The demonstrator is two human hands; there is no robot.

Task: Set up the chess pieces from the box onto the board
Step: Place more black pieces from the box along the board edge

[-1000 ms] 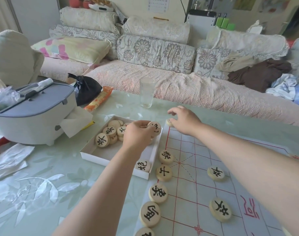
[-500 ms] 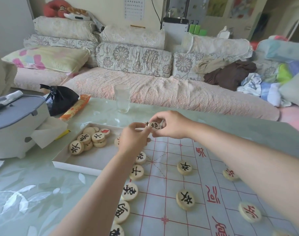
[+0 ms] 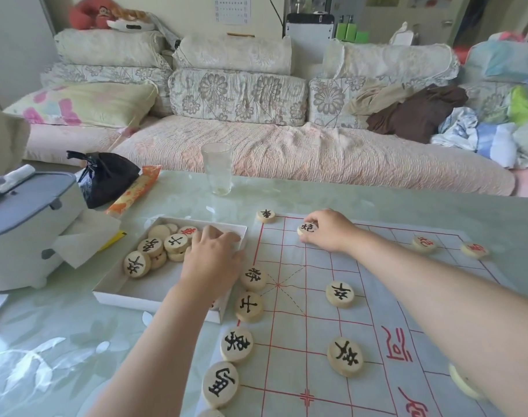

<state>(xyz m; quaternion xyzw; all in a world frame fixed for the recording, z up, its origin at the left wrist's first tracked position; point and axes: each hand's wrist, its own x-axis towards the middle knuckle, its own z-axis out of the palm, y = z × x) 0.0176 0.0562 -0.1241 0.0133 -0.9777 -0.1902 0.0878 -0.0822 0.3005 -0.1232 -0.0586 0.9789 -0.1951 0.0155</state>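
A paper chess board (image 3: 374, 299) with red lines lies on the table. Round wooden pieces stand along its left edge, such as one black-marked piece (image 3: 248, 306), and two red-marked ones (image 3: 424, 244) at the far right. My right hand (image 3: 329, 231) pinches a black-marked piece (image 3: 307, 228) down on the board near the far edge. A white box (image 3: 130, 291) left of the board holds several pieces (image 3: 150, 247). My left hand (image 3: 210, 260) reaches into the box over its right part, fingers curled down among the pieces; what they touch is hidden.
An empty glass (image 3: 217, 172) stands beyond the box. A grey-lidded white container (image 3: 25, 218) with tissue, a black bag (image 3: 106, 177) and an orange packet (image 3: 136, 189) sit at the left. A sofa (image 3: 256, 152) with cushions runs behind the table.
My left hand passed a black-marked piece to my right hand, which carried it right and set it on the board. My left hand went back down into the box.
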